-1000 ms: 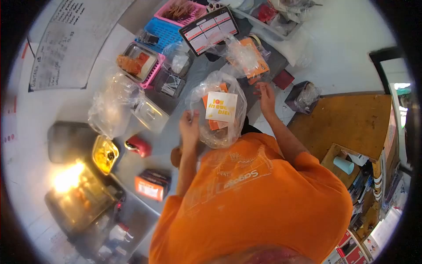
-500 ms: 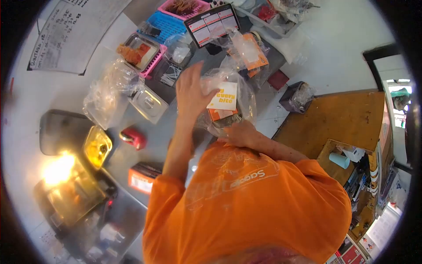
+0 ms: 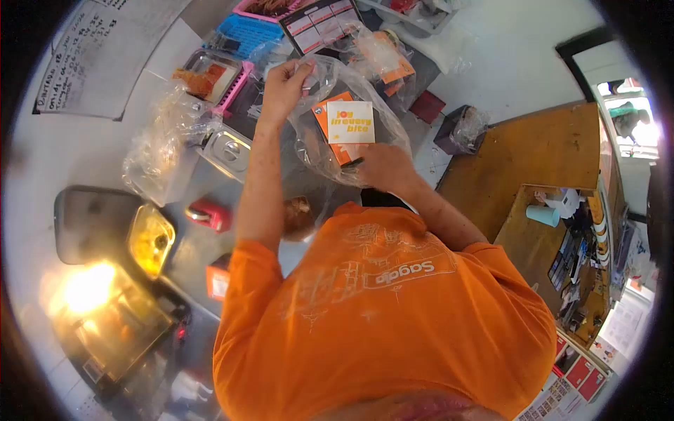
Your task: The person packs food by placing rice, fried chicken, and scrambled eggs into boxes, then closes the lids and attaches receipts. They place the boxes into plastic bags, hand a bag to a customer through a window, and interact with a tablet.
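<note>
A clear plastic bag [image 3: 390, 126] spreads in front of my chest. In it, or seen through it, lies an orange box [image 3: 344, 152] with a white card printed in yellow, "joy in every bite" [image 3: 351, 128], on top. My left hand [image 3: 284, 88] is raised at the bag's far left edge, its fingers pinched on the plastic film. My right hand [image 3: 386, 167] is closed at the near right side of the bag, beside the box's lower edge. Its fingertips are partly hidden, and it seems to grip the bag's rim there.
A tablet [image 3: 319, 27] stands at the back, beside another bagged orange box [image 3: 393, 67]. To the left are a food tray [image 3: 210, 77], a steel lid [image 3: 228, 152], a red stapler-like object [image 3: 208, 214] and a lit warming case [image 3: 105, 323]. A wooden counter [image 3: 526, 151] stands right.
My left hand has gone from open over the card to pinching the bag's far left edge. The bag has opened wider, and the card now lies turned with its print readable. The view has shifted.
</note>
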Motion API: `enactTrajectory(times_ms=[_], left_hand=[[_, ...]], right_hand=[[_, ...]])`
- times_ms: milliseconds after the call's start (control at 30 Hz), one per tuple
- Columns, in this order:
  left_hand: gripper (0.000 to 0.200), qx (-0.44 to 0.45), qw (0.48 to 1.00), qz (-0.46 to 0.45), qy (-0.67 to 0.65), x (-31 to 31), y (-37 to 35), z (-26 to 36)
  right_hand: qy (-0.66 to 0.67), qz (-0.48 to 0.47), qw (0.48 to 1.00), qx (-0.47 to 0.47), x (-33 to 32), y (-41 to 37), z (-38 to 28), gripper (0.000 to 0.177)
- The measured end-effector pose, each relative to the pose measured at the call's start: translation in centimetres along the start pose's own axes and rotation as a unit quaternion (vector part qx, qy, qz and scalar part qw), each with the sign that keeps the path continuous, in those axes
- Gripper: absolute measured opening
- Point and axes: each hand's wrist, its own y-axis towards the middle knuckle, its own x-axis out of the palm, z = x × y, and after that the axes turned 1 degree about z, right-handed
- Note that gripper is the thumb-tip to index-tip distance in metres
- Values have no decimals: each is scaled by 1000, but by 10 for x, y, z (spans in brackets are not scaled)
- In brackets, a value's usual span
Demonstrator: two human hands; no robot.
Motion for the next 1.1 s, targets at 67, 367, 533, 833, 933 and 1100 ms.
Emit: enactTrajectory(times_ms=[67, 367, 533, 833, 933, 1100], left_hand=[[26, -13, 999, 1, -34, -4, 5, -1], [15, 16, 943, 106, -315, -62, -20, 47], [14, 21, 955, 104, -279, -55, -81, 59], [37, 194, 860, 447, 154, -18, -193, -38], [46, 185, 802, 542, 168, 40, -207, -99], [57, -240, 863, 290, -336, 100, -162, -143]], right_hand=[[-37, 35, 997, -56, 8, -15, -18, 24], [-141, 3, 989, -42, -23, -38, 24, 7], [51, -73, 996, 15, -61, -33, 52, 11], [376, 350, 830, 218, -53, -8, 81, 33], [498, 76, 822, 266, 4, 36, 142, 42], [485, -216, 804, 268, 90, 87, 130, 56]])
